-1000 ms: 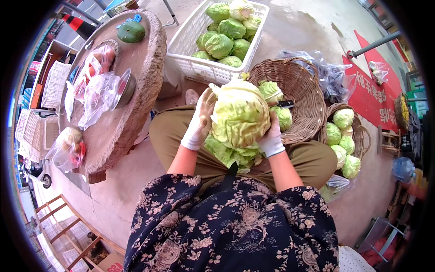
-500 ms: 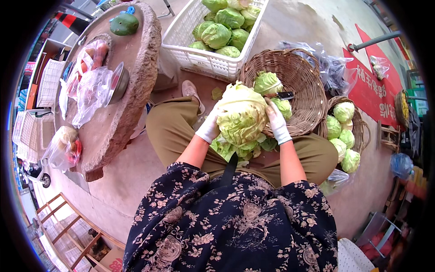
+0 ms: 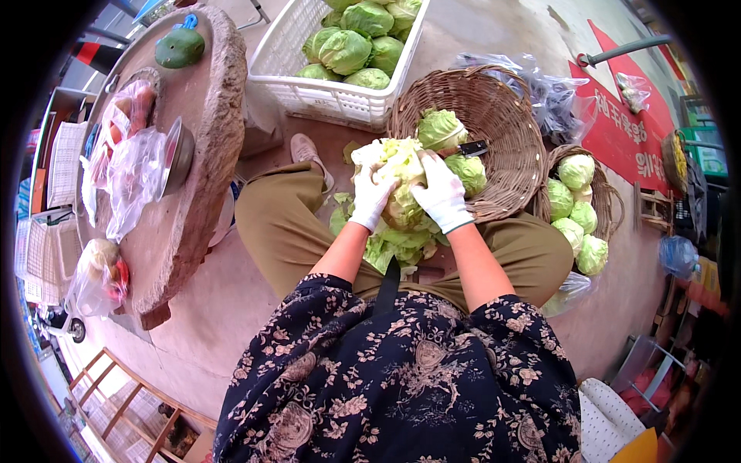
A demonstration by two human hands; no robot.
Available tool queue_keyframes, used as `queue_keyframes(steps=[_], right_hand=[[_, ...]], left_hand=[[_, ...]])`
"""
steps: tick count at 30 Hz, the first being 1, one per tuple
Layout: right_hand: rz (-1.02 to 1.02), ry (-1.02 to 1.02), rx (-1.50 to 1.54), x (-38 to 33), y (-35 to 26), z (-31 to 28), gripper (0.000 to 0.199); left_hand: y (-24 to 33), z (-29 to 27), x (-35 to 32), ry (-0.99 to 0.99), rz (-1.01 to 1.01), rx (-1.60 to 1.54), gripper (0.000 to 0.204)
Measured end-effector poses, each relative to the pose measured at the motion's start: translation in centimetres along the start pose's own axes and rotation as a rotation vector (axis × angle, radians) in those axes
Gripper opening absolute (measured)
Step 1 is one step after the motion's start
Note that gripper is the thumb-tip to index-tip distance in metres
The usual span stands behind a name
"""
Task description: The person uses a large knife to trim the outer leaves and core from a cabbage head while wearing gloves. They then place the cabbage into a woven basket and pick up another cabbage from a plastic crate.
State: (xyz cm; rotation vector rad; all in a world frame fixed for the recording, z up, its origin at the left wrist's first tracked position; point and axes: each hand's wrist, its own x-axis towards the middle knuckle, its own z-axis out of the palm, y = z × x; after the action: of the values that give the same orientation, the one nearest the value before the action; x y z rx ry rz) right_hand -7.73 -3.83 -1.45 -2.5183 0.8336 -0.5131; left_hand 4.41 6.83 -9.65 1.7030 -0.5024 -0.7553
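A pale green cabbage (image 3: 397, 157) is between my two white-gloved hands above my lap. My left hand (image 3: 374, 197) is closed round its left side, and my right hand (image 3: 442, 191) grips the right side, fingers over the top. Loose green leaves (image 3: 394, 248) are heaped below it between my knees. Just beyond my right hand, a wicker basket (image 3: 509, 127) holds a whole cabbage (image 3: 441, 130) and another cabbage (image 3: 469, 174). A black-handled tool (image 3: 473, 148), perhaps a knife, lies across them; its far end is hidden.
A white crate (image 3: 324, 96) of cabbages stands ahead. Another wicker basket (image 3: 614, 207) with several cabbages is right of my knee. To the left, a stone-edged table (image 3: 212, 154) bears a green gourd (image 3: 180, 48), plastic bags (image 3: 131, 181) and a metal bowl (image 3: 181, 158).
Both hands have turned the cabbage and shifted their grip higher, with the fingers now over its top. The cabbage's torn-looking pale side now faces up. The whole view has shifted slightly.
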Motion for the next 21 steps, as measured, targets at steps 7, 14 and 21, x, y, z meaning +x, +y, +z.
queue_keyframes(steps=[7, 14, 21], right_hand=[[0.812, 0.165, 0.858, -0.2, 5.7, 0.4, 0.037], [1.073, 0.387, 1.334, -2.7, 10.7, -0.4, 0.039], [0.937, 0.264, 1.355, -4.8, 12.0, -7.2, 0.026]], left_hand=[[-2.6, -0.7, 1.0, -0.027, -0.066, -0.305, 0.043], [-3.1, -3.5, 1.4, -0.185, -0.265, -0.998, 0.054], [1.8, -7.0, 1.0, -0.209, -0.088, -1.298, 0.059]])
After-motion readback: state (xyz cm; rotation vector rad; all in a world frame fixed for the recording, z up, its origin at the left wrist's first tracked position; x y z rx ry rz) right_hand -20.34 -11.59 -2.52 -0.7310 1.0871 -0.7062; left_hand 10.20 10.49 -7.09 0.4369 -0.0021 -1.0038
